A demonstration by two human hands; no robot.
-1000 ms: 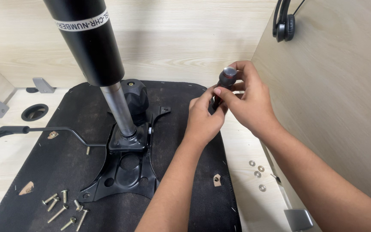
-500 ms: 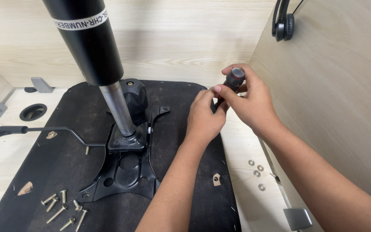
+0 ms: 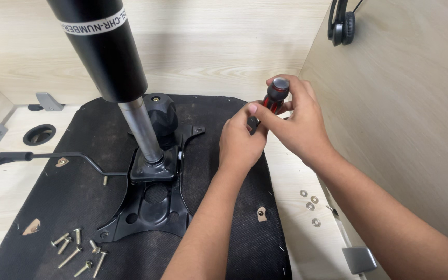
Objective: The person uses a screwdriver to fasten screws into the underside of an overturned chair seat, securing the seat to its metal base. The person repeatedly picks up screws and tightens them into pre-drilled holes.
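My right hand (image 3: 299,122) grips the red-and-black screwdriver (image 3: 274,98) upright, just above the seat's right edge; my left hand (image 3: 242,140) pinches closed around its lower end. Left of both hands, the black mechanism plate (image 3: 154,199) sits on the upturned seat base (image 3: 224,228), seemingly unfastened: loose bolts (image 3: 79,251) lie below-left, washers (image 3: 310,205) on the table (image 3: 296,228) below my right. No containers here.

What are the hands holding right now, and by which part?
A screwdriver: right hand wraps its red-and-black handle, left hand pinches lower down, near the shaft.
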